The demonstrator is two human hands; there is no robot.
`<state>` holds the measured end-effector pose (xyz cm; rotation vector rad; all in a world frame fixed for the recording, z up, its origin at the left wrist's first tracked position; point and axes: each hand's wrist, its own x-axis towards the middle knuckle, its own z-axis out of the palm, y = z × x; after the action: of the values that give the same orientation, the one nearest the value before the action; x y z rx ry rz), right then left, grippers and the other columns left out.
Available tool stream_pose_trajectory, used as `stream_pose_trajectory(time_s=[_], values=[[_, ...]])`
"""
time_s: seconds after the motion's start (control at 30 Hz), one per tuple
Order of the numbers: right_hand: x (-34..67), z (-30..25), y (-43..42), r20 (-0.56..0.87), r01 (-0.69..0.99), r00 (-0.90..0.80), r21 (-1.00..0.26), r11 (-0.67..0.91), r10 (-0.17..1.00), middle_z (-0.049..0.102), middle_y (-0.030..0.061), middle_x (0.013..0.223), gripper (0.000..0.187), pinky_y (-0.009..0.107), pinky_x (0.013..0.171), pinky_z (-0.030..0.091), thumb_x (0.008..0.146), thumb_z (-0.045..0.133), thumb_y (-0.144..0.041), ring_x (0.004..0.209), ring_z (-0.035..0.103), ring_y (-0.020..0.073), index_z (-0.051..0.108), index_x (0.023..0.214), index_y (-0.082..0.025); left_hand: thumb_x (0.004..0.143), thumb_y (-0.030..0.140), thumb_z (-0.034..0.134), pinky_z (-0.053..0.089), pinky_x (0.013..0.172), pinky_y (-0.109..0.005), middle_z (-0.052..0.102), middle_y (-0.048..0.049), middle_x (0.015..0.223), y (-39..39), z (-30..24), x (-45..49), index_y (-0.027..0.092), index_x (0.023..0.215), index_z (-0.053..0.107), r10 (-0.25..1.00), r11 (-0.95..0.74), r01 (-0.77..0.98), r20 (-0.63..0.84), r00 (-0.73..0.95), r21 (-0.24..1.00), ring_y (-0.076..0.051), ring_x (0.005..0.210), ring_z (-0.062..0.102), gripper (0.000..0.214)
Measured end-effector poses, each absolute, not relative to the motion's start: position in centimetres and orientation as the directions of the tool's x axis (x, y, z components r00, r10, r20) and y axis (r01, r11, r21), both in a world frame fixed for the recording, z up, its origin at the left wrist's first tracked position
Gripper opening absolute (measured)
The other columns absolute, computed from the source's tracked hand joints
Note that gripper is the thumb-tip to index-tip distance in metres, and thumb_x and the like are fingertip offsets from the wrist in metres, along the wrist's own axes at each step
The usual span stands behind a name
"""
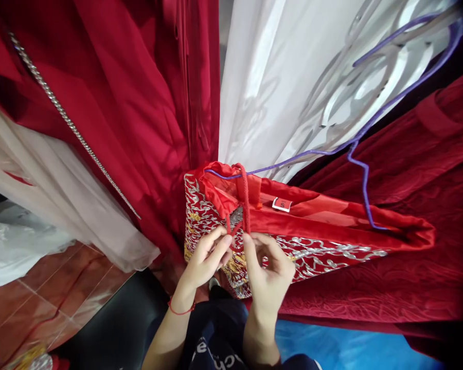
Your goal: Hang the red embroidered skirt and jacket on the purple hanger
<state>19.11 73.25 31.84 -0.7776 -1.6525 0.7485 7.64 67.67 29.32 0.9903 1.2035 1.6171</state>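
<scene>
The left hand [210, 254] and right hand [269, 267], side by side, both pinch a red braided cord [246, 200], which runs from their fingertips across the left part of an embroidered red garment [320, 258], whose satin-lined opening holds an S label [281, 204] and a purple wire hanger's ends [378, 227].

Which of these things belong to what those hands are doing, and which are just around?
Part of it:
red cord, pinched by left hand and right hand
patterned garment
purple hanger, ends inside the garment's opening

Just around, apparently:
white cloth, hanging behind
red cloth, upper left
blue sheet, lower right
</scene>
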Motion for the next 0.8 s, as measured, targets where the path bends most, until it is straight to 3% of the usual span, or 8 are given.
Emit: stream_pose_trajectory(time_s=[0.2,0.37,0.57,0.67,0.8], values=[[17.8,31.6,72.9,0.638,0.090,-0.269,-0.730,0.678,0.722,0.065,-0.0017,0.080,0.011,0.026,0.067,0.047,0.093,0.061,-0.017,0.072,0.058,0.0121,0.070,0.092,-0.023,0.097,0.047,0.052,0.031,0.045,-0.019,0.043,0.0057,0.059,67.8,29.2,7.5,0.018,0.086,0.056,0.942,-0.186,-0.163,0.129,-0.310,0.969,-0.006,0.048,0.038,0.031],[16.6,31.1,72.6,0.599,0.122,-0.145,-0.779,0.615,0.787,0.058,-0.0025,0.070,0.014,0.025,0.063,0.043,0.092,0.065,-0.020,0.066,0.052,0.0115,0.064,0.078,-0.021,0.097,0.047,0.053,0.035,0.047,-0.021,0.046,0.0035,0.063,67.9,29.1,7.5,0.018,0.082,0.055,0.940,-0.195,-0.116,0.151,-0.305,0.974,-0.008,0.051,0.041,0.033],[15.7,31.0,72.5,0.413,-0.111,0.014,-0.904,0.412,0.910,0.058,-0.0033,0.073,0.025,0.025,0.067,0.052,0.084,0.074,-0.027,0.067,0.059,0.0113,0.051,0.078,-0.021,0.097,0.047,0.051,0.031,0.048,-0.022,0.043,0.0043,0.058,67.8,28.8,7.4,0.018,0.079,0.052,0.947,-0.182,-0.072,0.156,-0.282,0.981,-0.008,0.050,0.036,0.034],[15.7,31.0,72.9,0.255,-0.213,-0.127,-0.951,0.225,0.959,0.065,-0.0006,0.083,0.022,0.026,0.070,0.055,0.083,0.074,-0.031,0.073,0.064,0.0128,0.055,0.088,-0.021,0.099,0.045,0.048,0.032,0.050,-0.023,0.045,0.0035,0.058,67.7,28.8,7.2,0.018,0.077,0.051,0.955,-0.180,-0.052,0.162,-0.251,0.982,-0.008,0.050,0.037,0.035],[15.8,30.1,73.1,0.110,-0.236,-0.327,-0.971,0.031,0.938,0.063,-0.0031,0.070,0.019,0.020,0.044,0.045,0.088,0.066,-0.039,0.049,0.054,0.0089,0.061,0.089,-0.020,0.100,0.040,0.047,0.032,0.051,-0.023,0.045,0.0040,0.058,67.4,28.9,7.0,0.017,0.083,0.055,0.960,-0.169,-0.020,0.160,-0.232,0.985,-0.008,0.051,0.037,0.030]])
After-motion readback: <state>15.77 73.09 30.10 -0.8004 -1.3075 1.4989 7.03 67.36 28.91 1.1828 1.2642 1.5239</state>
